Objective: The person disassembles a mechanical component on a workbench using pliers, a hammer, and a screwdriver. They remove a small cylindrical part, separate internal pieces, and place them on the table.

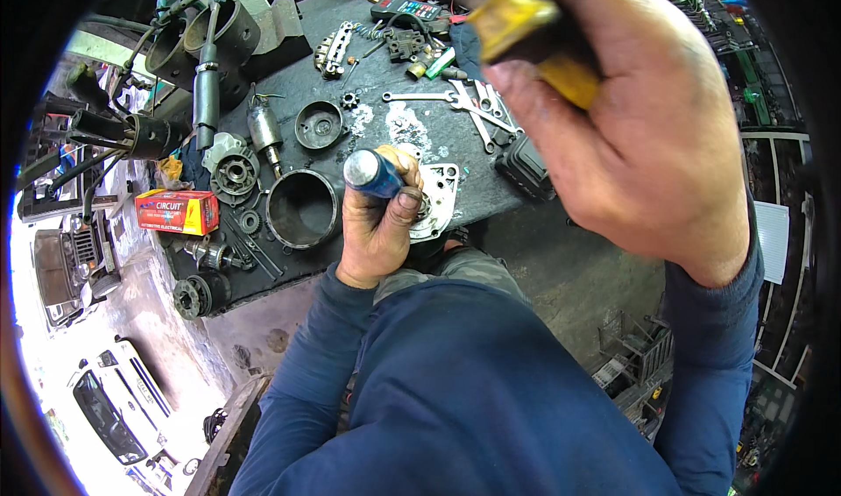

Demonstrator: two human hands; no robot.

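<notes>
My left hand [381, 237] grips a blue tool [382, 174] with a flat metal end cap, held over a pale metal housing plate [436, 200] with bolt holes. The plate sits at the bench edge, its lower part partly behind my fingers. Raised high at the upper right, my right hand [622, 141] is closed round a yellow and black handled tool [512, 23], whose far end is blurred at the frame's top. Left of my left hand stands an open steel cylinder [302, 209], with a round metal cap [320, 124] behind it.
The dark bench [346, 102] carries spanners [425, 96], a black case [517, 167], a red box [177, 211], starter parts [263, 126] and gears [250, 221]. Upright steel cylinders with tools [180, 58] stand at the left. Vehicles [105, 400] show beyond the bench; shelving [780, 303] is at the right.
</notes>
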